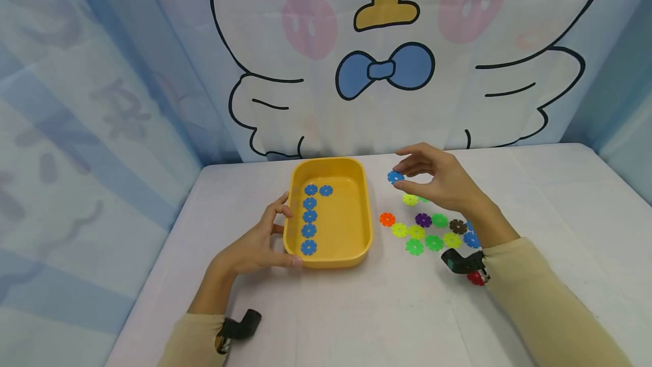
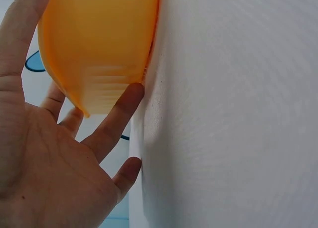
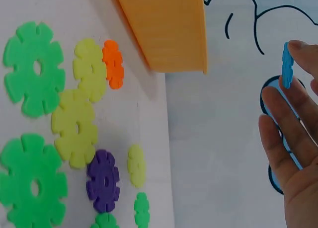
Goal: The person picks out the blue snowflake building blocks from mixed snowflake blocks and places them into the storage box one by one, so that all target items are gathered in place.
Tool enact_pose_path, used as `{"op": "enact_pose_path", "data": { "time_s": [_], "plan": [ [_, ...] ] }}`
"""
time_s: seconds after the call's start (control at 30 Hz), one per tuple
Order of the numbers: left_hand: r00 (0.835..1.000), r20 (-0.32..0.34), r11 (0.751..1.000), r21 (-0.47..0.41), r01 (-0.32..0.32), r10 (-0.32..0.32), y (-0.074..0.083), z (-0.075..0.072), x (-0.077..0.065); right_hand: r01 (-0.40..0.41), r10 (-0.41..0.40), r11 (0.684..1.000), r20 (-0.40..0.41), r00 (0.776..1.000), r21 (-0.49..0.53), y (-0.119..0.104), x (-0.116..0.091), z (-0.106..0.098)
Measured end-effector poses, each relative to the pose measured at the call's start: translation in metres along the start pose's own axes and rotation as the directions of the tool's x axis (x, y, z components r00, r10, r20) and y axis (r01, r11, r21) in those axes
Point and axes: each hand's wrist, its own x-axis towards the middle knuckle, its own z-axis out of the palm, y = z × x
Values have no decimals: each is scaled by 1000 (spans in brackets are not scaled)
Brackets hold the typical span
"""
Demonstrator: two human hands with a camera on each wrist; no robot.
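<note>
My left hand [image 1: 257,245] grips the left side of a yellow plastic tray [image 1: 346,214], its thumb at the near-left corner and fingers along the wall. In the left wrist view, fingertips touch the tray's outer wall [image 2: 102,34]. Inside the tray, several blue snowflake discs form a column on the left, with one blue disc [image 1: 326,190] beside the top one. My right hand [image 1: 440,177] is raised right of the tray and pinches a blue snowflake disc [image 3: 287,65] between thumb and finger. The disc is clear of the table.
Loose discs lie right of the tray: orange [image 1: 387,219], purple [image 1: 423,220], brown [image 1: 458,226], several yellow and green, and blue [image 1: 471,239] near the right wrist. A red disc [image 1: 476,278] is partly under the forearm. A cartoon curtain [image 1: 387,118] hangs behind the white table [image 1: 356,316].
</note>
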Motion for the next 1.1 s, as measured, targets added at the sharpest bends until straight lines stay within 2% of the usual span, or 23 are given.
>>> {"op": "enact_pose_path", "data": {
  "time_s": [0.43, 0.8, 1.1],
  "plan": [
    [1000, 6, 1000, -25, -5, 5, -1, 0, 0, 42, -44, 989, 13, 999, 140, -10, 23, 33],
    [1000, -4, 1000, -18, 17, -17, 0, 0, -2, -19, 8, 990, 79, 997, 141, -19, 37, 54],
    [1000, 0, 1000, -20, 20, -20, 1, 0, -1, -38, 9, 978, 141, 990, 203, -19, 53, 69]
  ]
}}
